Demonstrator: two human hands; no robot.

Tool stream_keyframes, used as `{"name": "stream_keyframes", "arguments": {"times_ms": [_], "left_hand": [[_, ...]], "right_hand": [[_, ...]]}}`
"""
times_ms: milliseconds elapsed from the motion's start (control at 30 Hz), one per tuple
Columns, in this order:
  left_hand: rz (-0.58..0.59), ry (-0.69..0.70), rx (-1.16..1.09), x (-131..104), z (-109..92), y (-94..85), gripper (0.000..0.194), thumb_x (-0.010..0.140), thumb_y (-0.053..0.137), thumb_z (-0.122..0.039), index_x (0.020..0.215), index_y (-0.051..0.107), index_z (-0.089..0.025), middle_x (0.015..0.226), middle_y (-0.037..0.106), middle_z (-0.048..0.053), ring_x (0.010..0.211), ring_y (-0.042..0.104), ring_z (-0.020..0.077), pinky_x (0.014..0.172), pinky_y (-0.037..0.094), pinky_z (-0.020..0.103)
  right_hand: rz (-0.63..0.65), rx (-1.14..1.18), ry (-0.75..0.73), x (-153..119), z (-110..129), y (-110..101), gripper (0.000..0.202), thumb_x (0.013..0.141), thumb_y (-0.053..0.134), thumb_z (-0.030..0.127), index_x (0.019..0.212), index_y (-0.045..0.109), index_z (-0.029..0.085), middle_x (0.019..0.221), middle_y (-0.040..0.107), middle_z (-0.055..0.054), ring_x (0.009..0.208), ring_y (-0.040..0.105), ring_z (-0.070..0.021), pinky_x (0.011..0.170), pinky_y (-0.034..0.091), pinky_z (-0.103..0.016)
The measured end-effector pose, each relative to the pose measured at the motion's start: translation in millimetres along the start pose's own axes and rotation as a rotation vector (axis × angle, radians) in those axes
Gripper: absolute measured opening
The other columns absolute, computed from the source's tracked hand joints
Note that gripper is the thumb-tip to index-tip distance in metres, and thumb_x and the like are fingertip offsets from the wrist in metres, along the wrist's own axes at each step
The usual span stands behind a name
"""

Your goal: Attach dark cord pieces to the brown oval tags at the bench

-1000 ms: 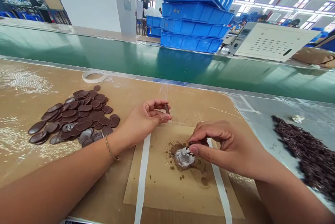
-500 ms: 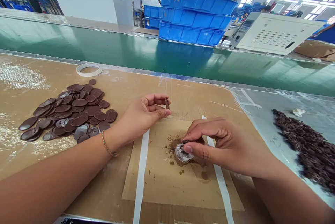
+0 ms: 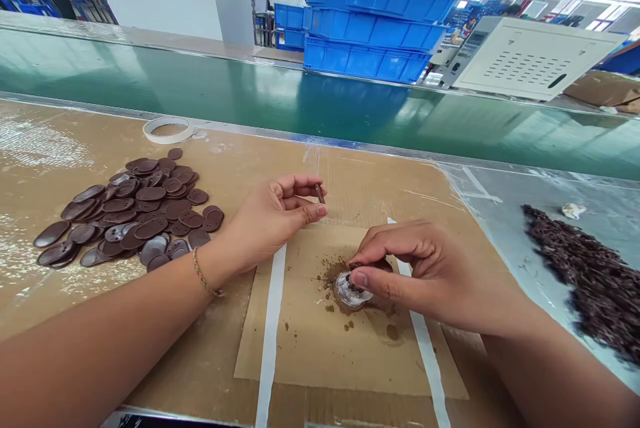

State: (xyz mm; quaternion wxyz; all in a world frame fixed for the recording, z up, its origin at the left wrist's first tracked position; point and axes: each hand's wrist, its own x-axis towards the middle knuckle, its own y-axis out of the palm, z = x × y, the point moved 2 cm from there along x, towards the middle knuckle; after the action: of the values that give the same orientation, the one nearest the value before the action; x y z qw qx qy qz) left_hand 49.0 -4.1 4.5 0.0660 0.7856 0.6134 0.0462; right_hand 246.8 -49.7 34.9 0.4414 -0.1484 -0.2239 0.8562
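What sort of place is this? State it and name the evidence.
Probably a factory assembly line: a long green conveyor belt, stacked blue plastic crates behind it, and a pile of identical brown oval pieces on the taped cardboard-covered workbench.

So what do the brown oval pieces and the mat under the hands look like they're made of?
Heap of dark brown oval pieces: probably moulded plastic or rubber, smooth, with glints of light on the surfaces. Tan rectangular mat: looks like cardboard, matte and fibrous, held down with white tape strips.

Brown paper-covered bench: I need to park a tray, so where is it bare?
Bare patches: the brown paper-covered bench left of the white tape ring, and between the left hand and the green conveyor belt. Crowded: the pile of dark brown oval discs, and the dark shavings heap.
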Motion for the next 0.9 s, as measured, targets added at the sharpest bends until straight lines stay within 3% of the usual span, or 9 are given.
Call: {"name": "stream_keyframes", "arguments": {"times_ms": [300,533,900], "left_hand": [[-0.006,0.015,0.008,0,0,-0.7,0.044,0.072,0.081,-0.019,0.112,0.065,-0.010,0.103,0.072,0.007,0.087,0.068,0.0152,0.087,0.054,0.034],[-0.003,0.014,0.006,-1,0,0.0,0.046,0.072,0.083,-0.021,0.112,0.065,-0.010,0.102,0.072,0.007,0.087,0.067,0.0147,0.086,0.054,0.033],[0.023,-0.005,0.016,-2,0,-1.9,0.055,0.069,0.089,-0.031,0.115,0.065,-0.012,0.109,0.072,0.006,0.091,0.066,0.0137,0.087,0.054,0.029]], "right_hand": [[-0.064,0.085,0.018,-2,-3,-1,0.016,0.089,0.071,0.031,0.079,0.076,0.018,0.072,0.071,-0.002,0.061,0.061,-0.0128,0.053,0.046,-0.021],[-0.125,0.005,-0.023,-4,-2,-10,0.015,0.088,0.071,0.028,0.078,0.076,0.019,0.071,0.070,-0.002,0.061,0.059,-0.0132,0.054,0.044,-0.024],[0.049,-0.115,-0.156,-11,0,-25,0.008,0.092,0.074,0.024,0.095,0.081,0.023,0.083,0.071,0.000,0.073,0.064,-0.0112,0.065,0.048,-0.021]]}}
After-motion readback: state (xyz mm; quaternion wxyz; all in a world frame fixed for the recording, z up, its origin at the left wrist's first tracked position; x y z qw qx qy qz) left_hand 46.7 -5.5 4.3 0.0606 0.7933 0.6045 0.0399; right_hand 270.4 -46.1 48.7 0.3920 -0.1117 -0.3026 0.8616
